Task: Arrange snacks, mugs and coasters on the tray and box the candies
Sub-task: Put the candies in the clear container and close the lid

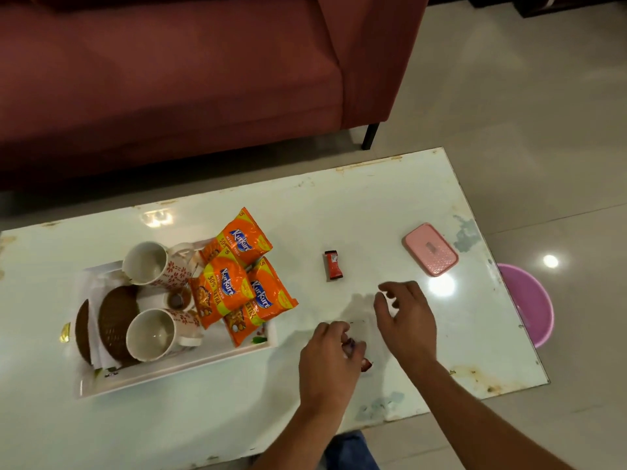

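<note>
On the white tray [176,374] lie two floral mugs [146,262] on their sides, brown round coasters [115,320] propped up, and three orange snack packets [234,286]. A red candy [333,265] lies flat between the tray and the pink box [430,249] (or bare lid, unclear). The left hand [325,354] pinches a dark-wrapped candy [350,345].

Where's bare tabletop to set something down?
Free: the white table's far strip behind the small red candy, between the white tray and pink plastic lid; also near-left, below the tray. Crowded: inside the tray, around left hand, gripping wrapped candies, and right hand.
</note>
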Demonstrator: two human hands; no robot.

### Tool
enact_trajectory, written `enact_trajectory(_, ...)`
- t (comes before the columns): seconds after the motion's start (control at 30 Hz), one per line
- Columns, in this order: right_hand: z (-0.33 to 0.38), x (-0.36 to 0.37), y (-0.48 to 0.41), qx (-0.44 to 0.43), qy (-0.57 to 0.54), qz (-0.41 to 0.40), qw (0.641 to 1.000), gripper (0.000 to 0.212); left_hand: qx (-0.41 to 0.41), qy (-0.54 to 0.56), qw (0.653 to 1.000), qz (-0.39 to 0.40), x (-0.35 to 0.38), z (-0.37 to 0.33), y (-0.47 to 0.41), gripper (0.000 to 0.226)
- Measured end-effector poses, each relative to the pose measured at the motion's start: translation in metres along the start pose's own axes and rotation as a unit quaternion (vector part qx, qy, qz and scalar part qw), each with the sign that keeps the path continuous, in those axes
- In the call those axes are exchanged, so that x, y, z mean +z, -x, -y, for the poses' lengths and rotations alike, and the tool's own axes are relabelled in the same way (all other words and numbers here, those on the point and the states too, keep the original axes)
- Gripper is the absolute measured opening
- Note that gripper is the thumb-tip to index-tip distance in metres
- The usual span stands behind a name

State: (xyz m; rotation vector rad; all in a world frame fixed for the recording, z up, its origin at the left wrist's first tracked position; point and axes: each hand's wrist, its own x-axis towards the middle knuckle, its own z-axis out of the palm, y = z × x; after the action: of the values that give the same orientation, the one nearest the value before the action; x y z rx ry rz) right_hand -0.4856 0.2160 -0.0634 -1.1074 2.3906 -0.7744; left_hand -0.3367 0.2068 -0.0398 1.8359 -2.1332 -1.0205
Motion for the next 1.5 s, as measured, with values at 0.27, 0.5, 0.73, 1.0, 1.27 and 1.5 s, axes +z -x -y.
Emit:
enact_trajectory(0.27,0.048,0.052,-0.067,-0.032,0.106,0.116,0.987,0.035,-0.077,0.100,0.987,-0.101,0.001,0.021,-0.007,0.011)
enact_trajectory(0.5,0.048,0.054,-0.072,-0.036,0.119,0.143,0.982,0.033,-0.126,0.134,0.983,-0.002,0.002,0.036,0.000,0.020)
enact_trajectory(0.73,0.019,-0.024,0.021,-0.138,0.069,0.064,0.986,0.021,-0.130,0.168,0.977,0.025,-0.004,0.032,0.002,0.028)
enact_trajectory(1.0,-0.016,-0.025,0.088,-0.019,0.087,0.064,0.994,0.045,-0.060,0.057,0.993,0.084,-0.010,0.022,0.002,0.044)
enact_trajectory(1.27,-0.005,-0.003,0.057,0.075,-0.020,0.075,0.994,0.020,-0.007,-0.009,1.000,0.025,-0.006,0.016,-0.023,0.029)
enact_trajectory(1.5,0.024,0.014,-0.025,0.060,-0.035,0.052,0.996,0.022,0.012,-0.055,0.998,-0.013,-0.025,-0.009,-0.106,0.032)
